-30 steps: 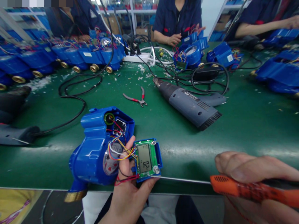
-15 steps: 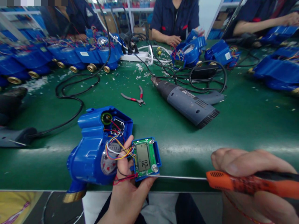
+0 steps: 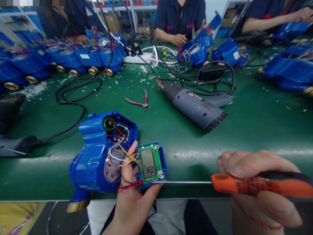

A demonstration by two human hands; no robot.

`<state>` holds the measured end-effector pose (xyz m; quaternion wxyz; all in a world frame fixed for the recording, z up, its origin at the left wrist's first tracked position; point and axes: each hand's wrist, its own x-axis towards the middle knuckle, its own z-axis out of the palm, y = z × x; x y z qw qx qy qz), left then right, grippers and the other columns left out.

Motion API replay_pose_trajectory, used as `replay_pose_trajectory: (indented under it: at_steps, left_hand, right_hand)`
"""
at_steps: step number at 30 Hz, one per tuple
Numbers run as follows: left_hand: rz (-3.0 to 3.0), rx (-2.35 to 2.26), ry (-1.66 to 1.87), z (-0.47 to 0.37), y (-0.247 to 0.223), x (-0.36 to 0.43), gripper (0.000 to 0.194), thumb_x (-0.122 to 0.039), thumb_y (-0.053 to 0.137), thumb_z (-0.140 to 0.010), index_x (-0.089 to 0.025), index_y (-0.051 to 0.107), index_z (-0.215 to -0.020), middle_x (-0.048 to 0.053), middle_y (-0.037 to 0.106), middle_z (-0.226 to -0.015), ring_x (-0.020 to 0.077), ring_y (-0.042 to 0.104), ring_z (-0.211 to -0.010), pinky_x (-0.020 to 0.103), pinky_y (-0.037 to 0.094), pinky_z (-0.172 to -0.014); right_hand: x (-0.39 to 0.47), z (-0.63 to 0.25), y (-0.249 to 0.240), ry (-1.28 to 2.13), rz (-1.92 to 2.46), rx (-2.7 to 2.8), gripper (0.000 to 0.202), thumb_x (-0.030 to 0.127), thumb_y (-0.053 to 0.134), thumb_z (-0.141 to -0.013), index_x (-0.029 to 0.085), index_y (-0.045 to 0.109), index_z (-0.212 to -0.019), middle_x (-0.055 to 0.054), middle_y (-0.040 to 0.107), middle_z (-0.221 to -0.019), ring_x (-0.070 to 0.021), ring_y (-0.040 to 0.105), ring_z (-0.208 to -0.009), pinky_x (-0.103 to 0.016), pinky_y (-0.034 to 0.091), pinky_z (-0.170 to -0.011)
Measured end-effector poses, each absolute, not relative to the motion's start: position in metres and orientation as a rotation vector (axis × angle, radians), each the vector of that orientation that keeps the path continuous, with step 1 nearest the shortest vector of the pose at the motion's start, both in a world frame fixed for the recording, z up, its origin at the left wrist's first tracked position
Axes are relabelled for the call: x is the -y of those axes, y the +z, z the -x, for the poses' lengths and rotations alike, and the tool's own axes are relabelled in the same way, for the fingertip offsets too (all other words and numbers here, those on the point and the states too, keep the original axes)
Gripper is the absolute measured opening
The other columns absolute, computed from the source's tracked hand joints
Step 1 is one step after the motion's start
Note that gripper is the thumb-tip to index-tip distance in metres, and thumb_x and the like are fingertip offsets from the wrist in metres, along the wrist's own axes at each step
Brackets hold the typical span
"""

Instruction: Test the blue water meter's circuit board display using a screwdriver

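Note:
My left hand (image 3: 137, 192) is closed around a small green circuit board with an LCD (image 3: 148, 164), set in a blue plastic frame. Its display reads what looks like "02". Coloured wires (image 3: 123, 160) run from the board to an opened blue water meter (image 3: 94, 156), which lies at the table's front edge with a brass end sticking out. In my right hand (image 3: 259, 186) is an orange and black screwdriver (image 3: 234, 184), held level. The thin shaft reaches left to the board's lower edge, by my left thumb; whether its tip touches a screw I cannot tell.
Beyond the meter lie red-handled cutting pliers (image 3: 140, 101) and a grey heat gun (image 3: 193, 106). Another heat gun (image 3: 14, 143) rests at left. Cables surround a white power strip (image 3: 139, 58). Blue meters (image 3: 85, 57) line the back, where several people work.
The whole view has shifted slightly left and up. My hands keep their grips, with the screwdriver still at the board's lower edge. Across the table, a co-worker's blue meter has its lid raised higher.

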<state>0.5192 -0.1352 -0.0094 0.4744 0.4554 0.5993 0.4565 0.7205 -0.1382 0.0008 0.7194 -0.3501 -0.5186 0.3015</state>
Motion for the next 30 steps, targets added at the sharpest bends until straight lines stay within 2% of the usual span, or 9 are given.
replay_pose_trajectory:
  at_steps: [6,14,20,26,30]
  left_hand:
    - [-1.184,-1.461,1.101,-0.5191,-0.0090,0.1363,0.096,-0.027,0.078,-0.070,-0.029,0.023,-0.149,0.004,0.067,-0.112,0.0229,0.071,-0.093,0.037,0.058,-0.089]
    - [-1.173,-1.454,1.101,-0.5197,-0.0095,0.1373,0.099,-0.031,0.080,-0.070,-0.029,0.022,-0.150,0.005,0.066,-0.115,0.0252,0.070,-0.095,0.040,0.059,-0.087]
    - [-1.102,-1.434,1.134,-0.5217,-0.0068,0.1368,0.094,-0.024,0.080,-0.068,-0.030,0.029,-0.147,0.002,0.069,-0.108,0.0198,0.072,-0.088,0.031,0.060,-0.083]
    - [-1.135,-1.443,1.156,-0.5223,-0.0058,0.1357,0.085,-0.021,0.079,-0.067,-0.027,0.038,-0.141,0.002,0.070,-0.109,0.0214,0.071,-0.095,0.032,0.057,-0.089]
    - [-1.100,-1.415,1.128,-0.5223,-0.0042,0.1356,0.088,-0.021,0.079,-0.068,-0.027,0.034,-0.144,0.000,0.073,-0.104,0.0191,0.072,-0.091,0.029,0.058,-0.086]
  right_hand:
    - [0.1379,-0.7224,0.0008,0.681,0.729,1.205,0.023,0.040,0.073,-0.079,0.017,0.070,-0.080,0.001,0.053,-0.052,-0.0096,0.041,-0.038,-0.028,0.030,-0.039]
    - [0.1371,-0.7210,0.0024,0.682,0.727,1.186,0.022,0.040,0.072,-0.080,0.017,0.070,-0.081,0.003,0.049,-0.050,-0.0086,0.038,-0.038,-0.028,0.029,-0.039]
    - [0.1384,-0.7227,-0.0011,0.700,0.732,1.207,0.022,0.039,0.072,-0.080,0.017,0.070,-0.084,0.001,0.056,-0.056,-0.0098,0.042,-0.041,-0.030,0.032,-0.042]
    - [0.1363,-0.7231,-0.0002,0.705,0.714,1.229,0.020,0.037,0.070,-0.081,0.017,0.069,-0.083,0.002,0.054,-0.055,-0.0089,0.040,-0.040,-0.028,0.029,-0.041]
    - [0.1373,-0.7231,0.0007,0.733,0.745,1.195,0.023,0.039,0.072,-0.079,0.017,0.070,-0.082,0.001,0.053,-0.054,-0.0096,0.041,-0.041,-0.029,0.030,-0.042]
